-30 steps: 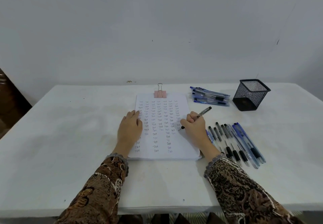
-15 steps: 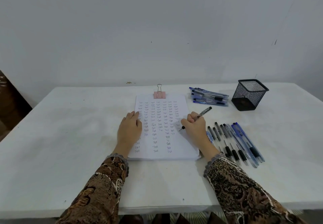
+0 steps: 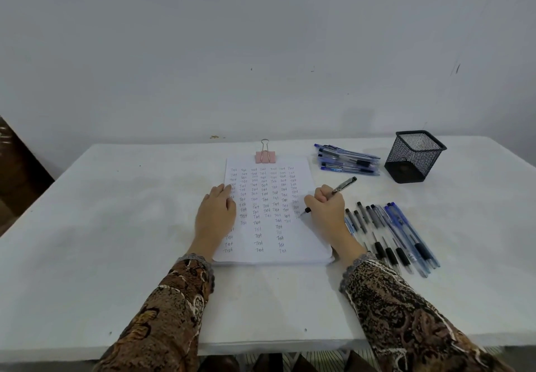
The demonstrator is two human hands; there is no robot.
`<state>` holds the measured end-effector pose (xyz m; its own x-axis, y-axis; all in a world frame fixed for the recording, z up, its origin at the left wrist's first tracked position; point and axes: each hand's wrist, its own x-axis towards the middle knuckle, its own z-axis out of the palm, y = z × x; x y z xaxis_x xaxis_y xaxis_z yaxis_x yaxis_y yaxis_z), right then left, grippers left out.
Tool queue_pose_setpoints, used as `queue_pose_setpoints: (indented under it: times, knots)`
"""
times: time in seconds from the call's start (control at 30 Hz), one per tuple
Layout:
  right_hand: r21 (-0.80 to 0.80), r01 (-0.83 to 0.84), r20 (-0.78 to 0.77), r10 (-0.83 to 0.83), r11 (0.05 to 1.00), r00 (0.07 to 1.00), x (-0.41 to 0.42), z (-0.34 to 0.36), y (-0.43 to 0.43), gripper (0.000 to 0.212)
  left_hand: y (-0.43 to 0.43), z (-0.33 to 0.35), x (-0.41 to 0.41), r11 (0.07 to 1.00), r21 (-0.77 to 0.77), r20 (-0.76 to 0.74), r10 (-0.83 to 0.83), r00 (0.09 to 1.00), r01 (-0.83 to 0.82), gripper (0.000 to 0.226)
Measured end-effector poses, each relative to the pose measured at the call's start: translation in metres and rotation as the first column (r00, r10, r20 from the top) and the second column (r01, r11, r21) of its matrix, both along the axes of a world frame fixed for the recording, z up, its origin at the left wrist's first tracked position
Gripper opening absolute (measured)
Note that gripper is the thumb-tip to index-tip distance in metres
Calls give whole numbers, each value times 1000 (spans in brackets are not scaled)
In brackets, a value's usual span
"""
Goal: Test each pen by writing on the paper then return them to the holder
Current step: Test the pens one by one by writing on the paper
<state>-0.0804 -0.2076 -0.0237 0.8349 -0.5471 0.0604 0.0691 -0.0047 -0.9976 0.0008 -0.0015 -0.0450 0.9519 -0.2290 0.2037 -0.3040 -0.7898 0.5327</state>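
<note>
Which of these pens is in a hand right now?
The dark pen gripped in the right hand, its tip on the paper. All others lie on the table: a row beside that hand, a stack by the mesh holder.

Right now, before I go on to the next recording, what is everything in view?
table: one, white, fills the foreground
paper: one stack, white with handwritten words, centre of table
clip: one, pink, on the paper's far edge
holder: one, black mesh, far right of table
pile of pens: several, mostly blue, between clip and holder
row of pens: several, black and blue, right of the paper
held pen: one, black and silver, tip at the paper's right side
wall: white, behind table
sleeves: two, brown patterned
left hand: flat on the paper's left edge
right hand: fingers curled round the held pen
</note>
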Motion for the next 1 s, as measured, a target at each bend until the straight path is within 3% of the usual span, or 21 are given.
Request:
queue_pose_setpoints:
  times: [0.4, 0.53, 0.63, 0.87, 1.0]
  knots:
    - [55, -10, 26, 8, 998, 1000, 0, 1, 1, 51, 1, -3, 1, 1000, 4, -8, -8, 1000, 8, 43]
    - [350, -5, 71, -21, 937, 997, -3, -1, -8, 52, 0, -1, 0, 1000, 4, -13, 0, 1000, 0, 43]
    - [426, 40, 22, -55, 904, 998, 1, 9, -11, 40, 0, -1, 0, 1000, 1, -16, -1, 1000, 1, 43]
    - [731, -81, 129, -21, 677, 991, 4, 17, -2, 31, -2, 1, -2, 1000, 2, -15, 14, 1000, -14, 43]
    - [886, -194, 236, -48, 422, 971, 9, 9, -2, 24, -3, 3, -3, 1000, 3, -15, 20, 1000, -20, 43]
